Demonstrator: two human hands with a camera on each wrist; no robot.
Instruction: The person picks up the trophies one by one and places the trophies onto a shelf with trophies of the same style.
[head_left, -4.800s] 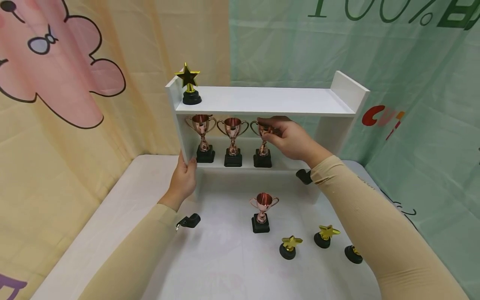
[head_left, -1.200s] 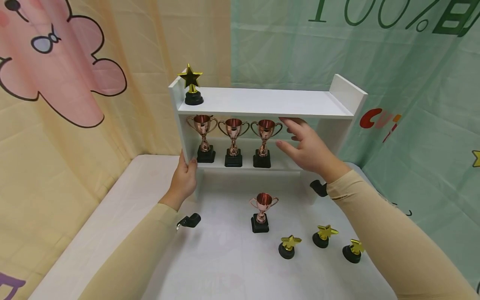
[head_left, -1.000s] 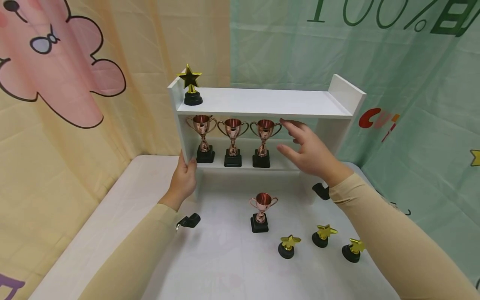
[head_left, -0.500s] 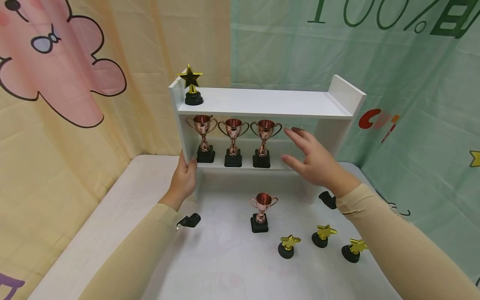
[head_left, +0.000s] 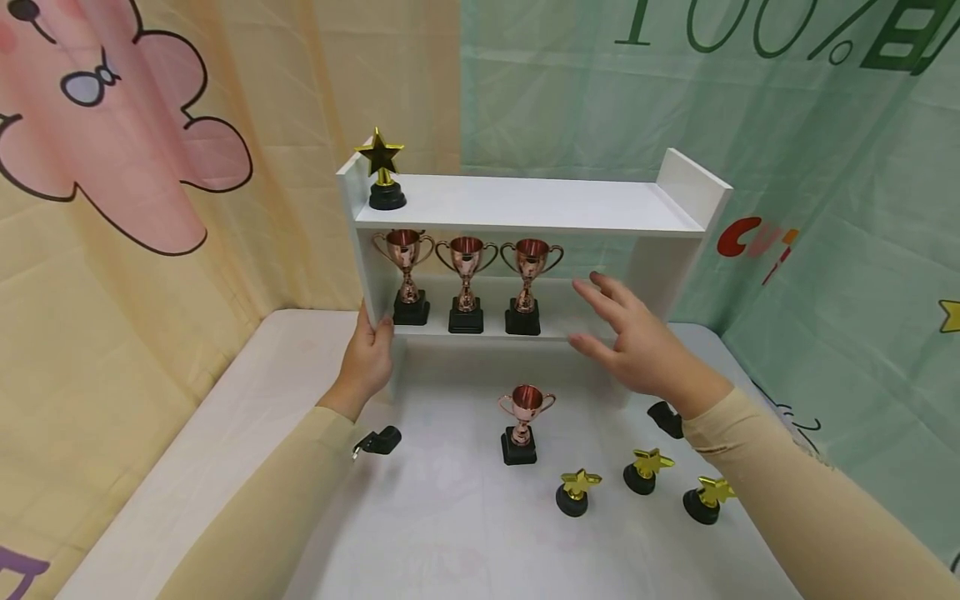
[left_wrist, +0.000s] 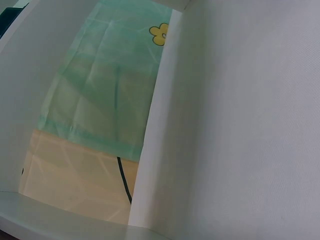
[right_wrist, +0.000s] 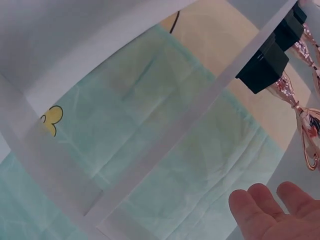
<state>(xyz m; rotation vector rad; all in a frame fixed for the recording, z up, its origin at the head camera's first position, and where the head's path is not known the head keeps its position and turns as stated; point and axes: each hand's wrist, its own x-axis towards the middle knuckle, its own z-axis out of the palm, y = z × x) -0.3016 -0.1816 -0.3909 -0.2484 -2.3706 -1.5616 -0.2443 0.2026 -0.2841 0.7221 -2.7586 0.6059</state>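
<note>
A white two-tier shelf stands on the table. My left hand grips the lower part of its left side panel, thumb in front. Three rose-gold trophy cups with black square bases stand in a row on the middle board, from the left side inward. Right of the third cup, my right hand hovers in front of the shelf with fingers extended, holding nothing. In the right wrist view, fingertips of that hand are apart from the nearest cup. A gold star trophy stands at the top board's left end.
Another rose-gold cup stands on the white tabletop before the shelf. Several gold star trophies stand to its right, including a near one and one beside the right sleeve. Printed curtains surround the table.
My right hand has let go of the third trophy cup, which stays standing on the middle board, and has drawn away to the right and down. My left hand keeps its hold on the shelf.
</note>
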